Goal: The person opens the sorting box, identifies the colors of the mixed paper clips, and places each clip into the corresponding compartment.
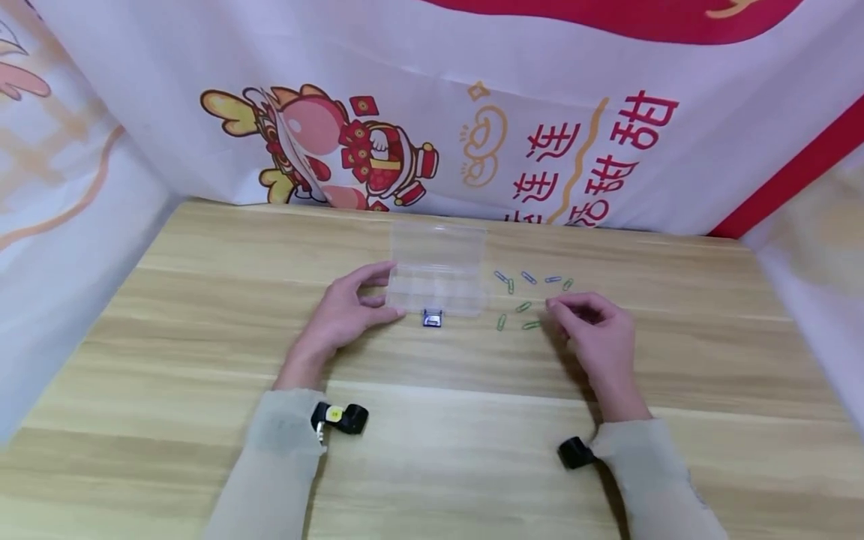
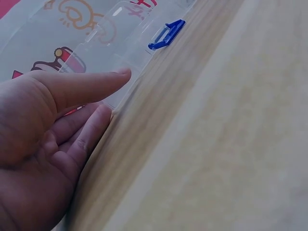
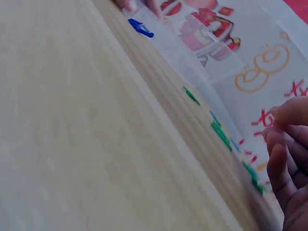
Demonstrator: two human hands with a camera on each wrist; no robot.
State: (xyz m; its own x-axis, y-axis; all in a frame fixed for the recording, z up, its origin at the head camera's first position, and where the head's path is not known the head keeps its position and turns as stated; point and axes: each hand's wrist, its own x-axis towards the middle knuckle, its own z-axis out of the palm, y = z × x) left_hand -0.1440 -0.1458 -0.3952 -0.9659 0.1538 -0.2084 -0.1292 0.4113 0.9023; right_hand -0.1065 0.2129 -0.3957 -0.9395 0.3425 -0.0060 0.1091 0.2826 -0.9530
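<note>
A clear plastic compartment box (image 1: 435, 289) stands on the table with its lid (image 1: 439, 244) raised at the back. My left hand (image 1: 347, 307) grips the box's left end, thumb at the front corner and fingers along the side. At the box's front edge is a blue latch (image 1: 433, 319). To the right lie several green paper clips (image 1: 523, 307) and blue paper clips (image 1: 529, 277). Beside them my right hand (image 1: 597, 330) has thumb and index fingertips together, raised over the table in the right wrist view. I cannot tell whether those fingertips hold a clip.
The wood-grain table (image 1: 445, 450) reaches back to a printed white cloth (image 1: 445, 105) with a cartoon figure and red characters. More cloth hangs at both sides. Each sleeve carries a small black wrist camera, the left one (image 1: 352, 418) and the right one (image 1: 576, 453).
</note>
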